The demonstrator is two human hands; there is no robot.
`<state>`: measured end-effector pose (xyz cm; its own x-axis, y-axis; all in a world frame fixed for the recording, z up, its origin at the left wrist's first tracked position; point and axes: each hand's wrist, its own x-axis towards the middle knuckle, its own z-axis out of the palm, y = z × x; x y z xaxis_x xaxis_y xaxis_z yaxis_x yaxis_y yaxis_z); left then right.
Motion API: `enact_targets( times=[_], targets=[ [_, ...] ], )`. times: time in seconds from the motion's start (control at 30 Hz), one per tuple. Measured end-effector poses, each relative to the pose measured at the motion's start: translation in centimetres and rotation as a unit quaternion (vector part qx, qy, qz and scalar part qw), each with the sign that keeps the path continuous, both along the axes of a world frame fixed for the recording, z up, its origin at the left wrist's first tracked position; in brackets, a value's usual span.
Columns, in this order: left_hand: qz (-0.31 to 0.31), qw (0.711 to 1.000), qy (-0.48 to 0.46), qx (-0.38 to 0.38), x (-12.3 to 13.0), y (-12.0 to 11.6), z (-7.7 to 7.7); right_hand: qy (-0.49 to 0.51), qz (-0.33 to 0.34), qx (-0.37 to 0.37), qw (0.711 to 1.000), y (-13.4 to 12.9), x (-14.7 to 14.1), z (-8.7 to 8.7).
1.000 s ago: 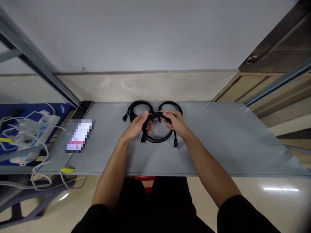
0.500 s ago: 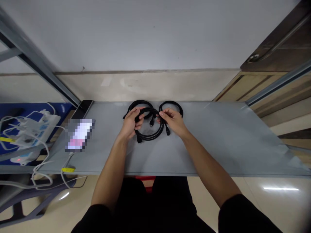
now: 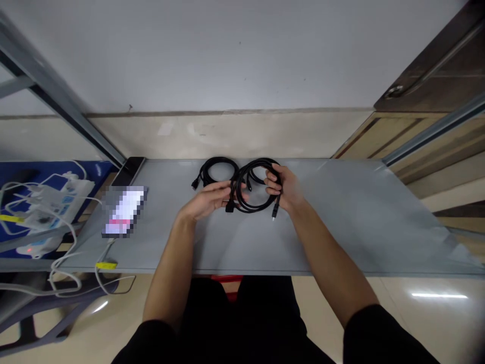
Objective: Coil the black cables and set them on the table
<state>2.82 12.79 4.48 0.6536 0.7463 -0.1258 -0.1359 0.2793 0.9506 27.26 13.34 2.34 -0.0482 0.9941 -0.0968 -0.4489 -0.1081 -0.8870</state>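
My right hand (image 3: 283,189) grips the coiled black cable (image 3: 254,187) just above the counter (image 3: 341,222); my left hand (image 3: 212,198) steadies it, fingers loose. Light, floppy, so I'd pinch bunched loops together.

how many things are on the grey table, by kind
black coiled cables: 3, one gripped by the right hand with the left hand touching it, one partly hidden behind it, one lying at the back left
phone with cable: 1
total: 4
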Motion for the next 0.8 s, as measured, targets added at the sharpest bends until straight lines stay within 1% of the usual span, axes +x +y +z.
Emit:
enact_targets(
  times=[0.07, 0.13, 0.27, 0.33, 0.4, 0.5, 0.63, 0.73, 0.8],
  targets=[
    [-0.026, 0.999, 0.015, 0.038, -0.3, -0.2, 0.1, 0.003, 0.007, -0.015, 1.0, 0.1, 0.7, 0.3],
    [-0.028, 0.997, 0.037, 0.059, -0.3, -0.3, 0.1, 0.0, 0.024, -0.026, 0.999, 0.0, 0.9, 0.5],
    [0.019, 0.993, 0.087, 0.079, 0.4, -0.1, -0.1, -0.039, 0.064, -0.059, 0.995, 0.0, 1.0, 0.4],
    [0.028, 0.991, 0.099, 0.083, 0.9, 0.0, -0.3, -0.061, 0.075, -0.087, 0.991, 0.0, 1.1, 0.2],
    [0.031, 0.993, 0.09, 0.076, 1.3, -0.1, -0.4, -0.072, 0.082, -0.108, 0.988, 0.1, 1.1, 0.1],
    [0.049, 0.996, 0.064, 0.031, 2.1, -0.4, -0.6, -0.091, 0.087, -0.104, 0.987, -0.2, 0.6, 0.0],
    [0.077, 0.994, 0.052, -0.061, 3.1, -0.6, -0.7, -0.134, 0.09, -0.06, 0.985, -0.8, -0.9, -0.3],
    [0.12, 0.986, 0.03, -0.116, 3.2, -0.3, -0.5, -0.139, 0.062, 0.0, 0.988, -1.0, -2.1, -0.7],
    [0.136, 0.978, -0.001, -0.159, 3.1, 0.0, -0.1, -0.127, 0.036, 0.023, 0.991, -1.0, -2.6, -1.0]
  ],
)
